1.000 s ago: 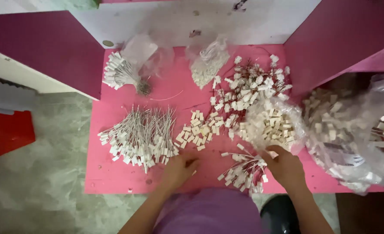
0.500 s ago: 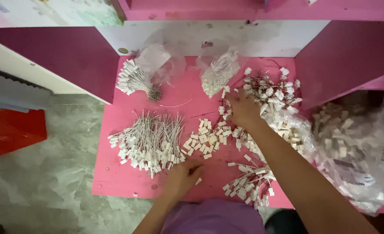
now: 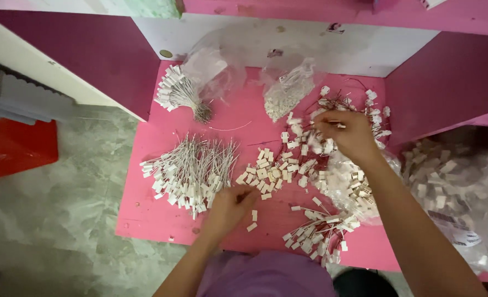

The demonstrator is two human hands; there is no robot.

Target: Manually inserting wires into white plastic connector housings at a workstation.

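Right hand [image 3: 347, 132] has moved from the near pile to the far red-wire tags [image 3: 332, 113], grip pinched on one; left hand [image 3: 230, 206] stays on loose white clips [image 3: 263, 173], fingers curled, hold unclear.

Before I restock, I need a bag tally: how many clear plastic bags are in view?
4. One bag at the back left by a tied bundle, one at back centre, one under the right forearm, one off the pink table's right edge. More may be hidden.

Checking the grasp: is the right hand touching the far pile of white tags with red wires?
Touching. In the head view the right hand lies on the white tags with red wires, fingers pinching among them.
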